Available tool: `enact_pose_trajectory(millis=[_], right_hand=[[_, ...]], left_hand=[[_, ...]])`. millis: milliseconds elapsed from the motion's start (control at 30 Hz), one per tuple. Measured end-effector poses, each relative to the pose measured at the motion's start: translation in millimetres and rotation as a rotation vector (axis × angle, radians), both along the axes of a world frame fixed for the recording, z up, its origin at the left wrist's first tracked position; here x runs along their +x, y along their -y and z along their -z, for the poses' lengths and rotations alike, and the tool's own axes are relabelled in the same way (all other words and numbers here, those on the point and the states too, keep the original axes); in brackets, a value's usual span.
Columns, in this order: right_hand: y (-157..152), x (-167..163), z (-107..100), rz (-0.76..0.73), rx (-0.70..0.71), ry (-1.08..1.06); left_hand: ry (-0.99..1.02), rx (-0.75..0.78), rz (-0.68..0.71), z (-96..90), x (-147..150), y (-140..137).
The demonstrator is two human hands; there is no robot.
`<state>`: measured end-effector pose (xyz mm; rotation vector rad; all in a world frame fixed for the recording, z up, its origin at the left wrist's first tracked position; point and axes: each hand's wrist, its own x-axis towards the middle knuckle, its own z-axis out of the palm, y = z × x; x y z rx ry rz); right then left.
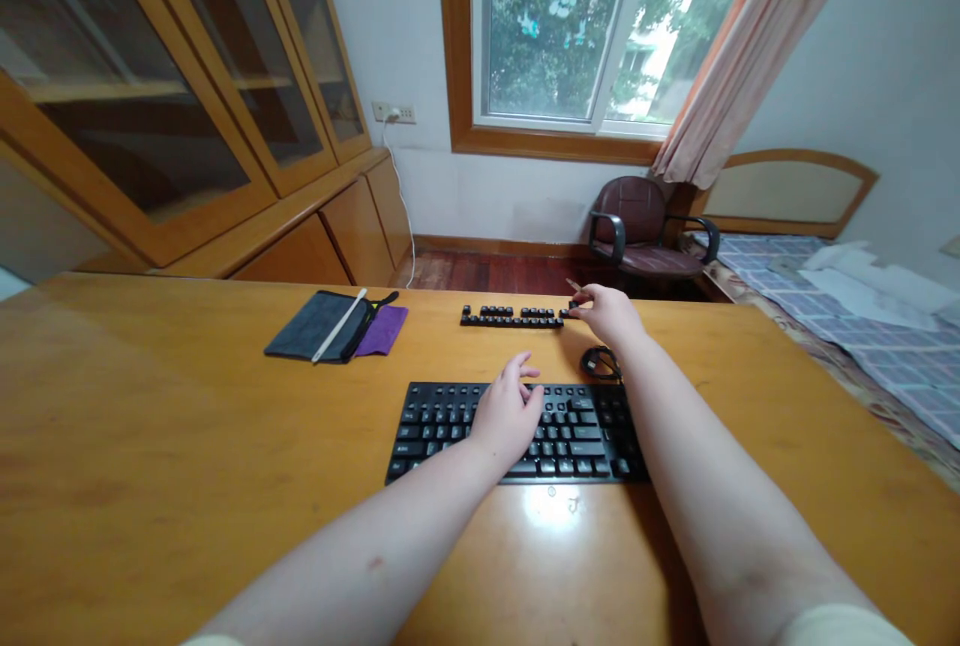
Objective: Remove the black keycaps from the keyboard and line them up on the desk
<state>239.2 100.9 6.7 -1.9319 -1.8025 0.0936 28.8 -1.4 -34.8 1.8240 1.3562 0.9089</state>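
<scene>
A black keyboard (574, 448) lies flat on the wooden desk in front of me. Over its middle rests my left hand (510, 411), fingers apart and slightly curled, with nothing held; whether it presses the keys I cannot tell. Beyond the keyboard, loose black keycaps (514, 320) stand in two rows. My right hand (611, 314) reaches to the right end of these rows, its fingers pinched together. A thin brownish tip shows above the fingers, and a dark keycap is right at the fingertips. What exactly the pinch holds is too small to make out.
A coiled black cable (600, 363) lies behind the keyboard, beside my right forearm. Left of the keycaps are a dark grey pouch (300, 328), a whitish stick (337, 328) across it and a purple cloth (383, 331). An armchair (637, 226) stands beyond the desk (187, 446).
</scene>
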Motion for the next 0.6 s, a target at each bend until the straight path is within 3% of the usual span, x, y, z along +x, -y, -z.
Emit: enact_pose_trajectory(millis=[100,200,600], right_hand=[[-6.6,4.6,25.8,0.039,-0.142,0.085],[-5.2,5.8,41.6,0.049,-0.179,0.132],[-11.1,3.2,43.9,0.089,-0.304,0.142]], left_hand=[[0.003,-0.006,-0.003,-0.9,0.2,0.7],[-0.002,-0.011,0.005,-1.7,0.4,0.9],[-0.001,0.013,0.037,-0.6,-0.2,-0.5]])
